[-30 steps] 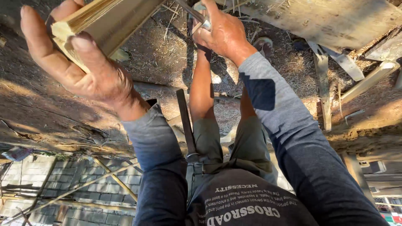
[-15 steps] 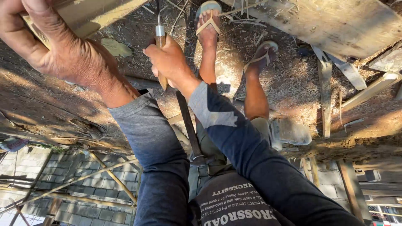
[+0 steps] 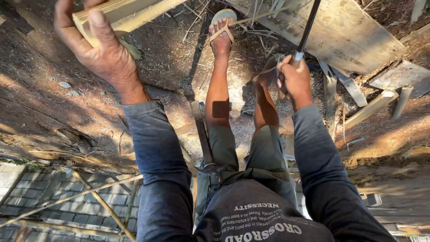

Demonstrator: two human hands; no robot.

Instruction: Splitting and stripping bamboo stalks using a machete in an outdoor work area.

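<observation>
Swinging out rightward since a half-second earlier, the right hand (image 3: 293,80) is gripping a knife (image 3: 304,36); the left hand (image 3: 101,49) is clamping a bamboo strip (image 3: 130,13). A slipping blade could be cutting the sandalled feet (image 3: 222,33) below.

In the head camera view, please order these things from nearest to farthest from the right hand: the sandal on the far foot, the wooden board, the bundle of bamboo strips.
From the right hand:
1. Wooden board, just above it, to the right.
2. Sandal, at the top middle, to the left.
3. Bamboo strips, far left, held in the left hand.
</observation>
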